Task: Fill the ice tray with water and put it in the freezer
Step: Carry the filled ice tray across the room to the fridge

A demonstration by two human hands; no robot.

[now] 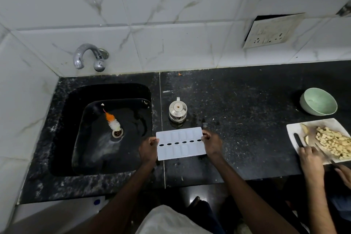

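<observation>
A white plastic ice tray (180, 143) with two rows of cells and a line of oval holes down its middle is held level just above the black counter, right of the sink. My left hand (149, 149) grips its left end. My right hand (211, 143) grips its right end. The black sink (106, 91) lies to the left, with a chrome tap (89, 57) on the tiled wall above its back edge. No water runs from the tap. The freezer is out of view.
An orange and white brush (113, 120) lies by the sink drain. A small steel pot (178, 111) stands just behind the tray. At the right, another person's hands (311, 161) cut food with a knife on a white plate (296, 129), near a green bowl (319, 103).
</observation>
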